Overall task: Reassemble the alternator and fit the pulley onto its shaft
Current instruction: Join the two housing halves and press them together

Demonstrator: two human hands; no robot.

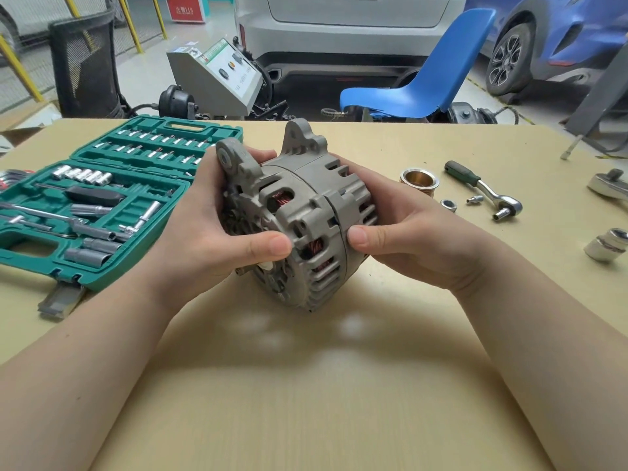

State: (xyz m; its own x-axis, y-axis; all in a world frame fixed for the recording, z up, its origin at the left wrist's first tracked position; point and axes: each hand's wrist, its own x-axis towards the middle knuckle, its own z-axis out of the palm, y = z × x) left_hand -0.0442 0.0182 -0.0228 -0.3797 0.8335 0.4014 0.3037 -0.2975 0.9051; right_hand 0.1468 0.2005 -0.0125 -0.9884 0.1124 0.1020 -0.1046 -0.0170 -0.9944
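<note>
We held the alternator [299, 219] above the table [306, 385] | left hand [217, 232], right hand [401, 229] gripping its 2 halves | pulley [419, 181] lay apart.

No text can be read with certainty. At eleven o'clock a red sign [185, 8] carries pale characters, too blurred to make out; the grey machine's panel [234, 68] at twelve bears illegibly small print.

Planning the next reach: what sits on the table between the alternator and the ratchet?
In the head view, the pulley stands between the alternator and the ratchet, with a nut and a small bit nearer the ratchet.
</note>
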